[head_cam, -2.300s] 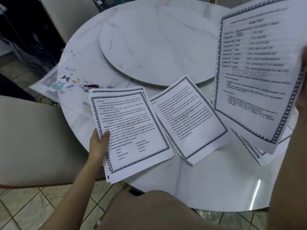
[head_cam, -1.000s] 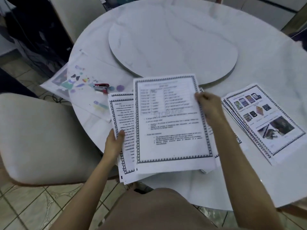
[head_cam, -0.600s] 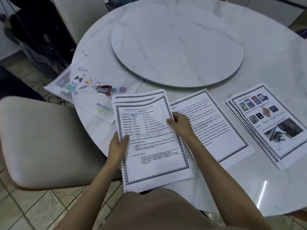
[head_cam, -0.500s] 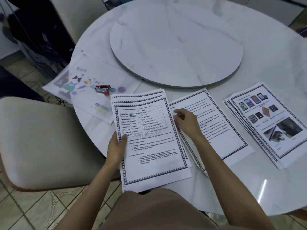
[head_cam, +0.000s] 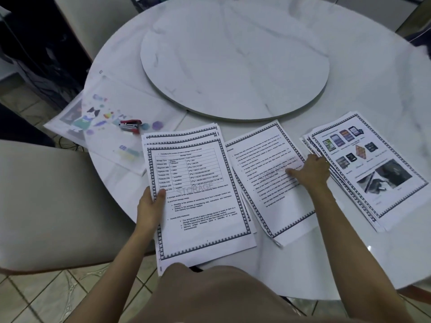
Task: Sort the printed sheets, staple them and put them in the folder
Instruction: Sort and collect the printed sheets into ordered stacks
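Three stacks of bordered printed sheets lie along the near side of the round white table (head_cam: 373, 73). My left hand (head_cam: 150, 205) grips the left edge of the left stack (head_cam: 200, 201), thumb on its top sheet, which carries a table. My right hand (head_cam: 311, 170) rests with its fingers on the middle stack (head_cam: 265, 159) of text pages, close to the right stack (head_cam: 370, 169), whose top sheet shows pictures. A small red stapler (head_cam: 130, 125) lies on a translucent folder (head_cam: 109, 127) with coloured prints at the table's left edge.
A round marble turntable (head_cam: 235, 59) fills the table's centre. A cream chair (head_cam: 58, 201) stands at the left, another cream chair (head_cam: 93, 26) behind it. Tiled floor shows below the table's near edge.
My right hand brought the table sheet down from the air, laid it on the left stack, let go and moved right onto the middle stack. My left hand stayed on the left stack.
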A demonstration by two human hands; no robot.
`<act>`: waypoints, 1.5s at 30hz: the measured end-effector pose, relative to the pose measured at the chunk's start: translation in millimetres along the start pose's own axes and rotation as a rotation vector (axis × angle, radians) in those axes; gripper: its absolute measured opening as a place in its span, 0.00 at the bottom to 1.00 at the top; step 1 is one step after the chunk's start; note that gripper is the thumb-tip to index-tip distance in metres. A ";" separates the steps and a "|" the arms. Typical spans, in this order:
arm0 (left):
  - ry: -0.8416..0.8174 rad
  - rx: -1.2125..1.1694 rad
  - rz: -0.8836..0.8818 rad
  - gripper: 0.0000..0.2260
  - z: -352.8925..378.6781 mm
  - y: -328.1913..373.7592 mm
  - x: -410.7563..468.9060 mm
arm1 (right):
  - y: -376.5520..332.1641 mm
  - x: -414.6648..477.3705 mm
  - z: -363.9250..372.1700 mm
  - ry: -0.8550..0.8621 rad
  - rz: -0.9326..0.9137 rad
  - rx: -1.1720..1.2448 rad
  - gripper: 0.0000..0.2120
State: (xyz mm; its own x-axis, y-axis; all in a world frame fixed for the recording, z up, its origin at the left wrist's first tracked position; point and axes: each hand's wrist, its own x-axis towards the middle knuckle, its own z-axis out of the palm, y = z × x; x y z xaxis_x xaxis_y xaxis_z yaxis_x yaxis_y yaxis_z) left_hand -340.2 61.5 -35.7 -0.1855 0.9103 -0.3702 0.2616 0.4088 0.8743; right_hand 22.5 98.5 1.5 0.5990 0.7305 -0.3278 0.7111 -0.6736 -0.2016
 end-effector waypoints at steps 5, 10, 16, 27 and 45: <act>0.007 0.001 -0.010 0.14 1.3 1.0 -0.8 | 15.3 6.1 -2.8 0.055 -0.116 0.163 0.17; 0.009 0.003 -0.006 0.14 1.7 2.0 -2.0 | 26.2 3.1 -28.4 0.064 -0.245 0.417 0.12; 0.000 -0.018 0.029 0.15 1.1 4.0 -3.6 | 27.5 -3.9 -71.6 0.183 -0.214 0.704 0.12; -0.002 -0.043 0.052 0.15 1.3 4.1 -3.8 | -26.8 -37.5 -17.2 -0.077 -0.195 0.792 0.12; -0.093 -0.025 0.090 0.16 13.7 9.9 -8.0 | -60.4 -90.2 59.6 -0.187 -0.380 0.574 0.06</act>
State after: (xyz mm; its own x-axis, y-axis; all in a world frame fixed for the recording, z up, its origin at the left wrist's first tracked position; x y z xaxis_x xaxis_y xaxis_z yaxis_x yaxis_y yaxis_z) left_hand -323.2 59.2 -28.4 -0.0732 0.9459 -0.3160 0.2494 0.3242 0.9125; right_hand -96.5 66.6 -11.8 0.2382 0.9298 -0.2806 0.5210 -0.3662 -0.7710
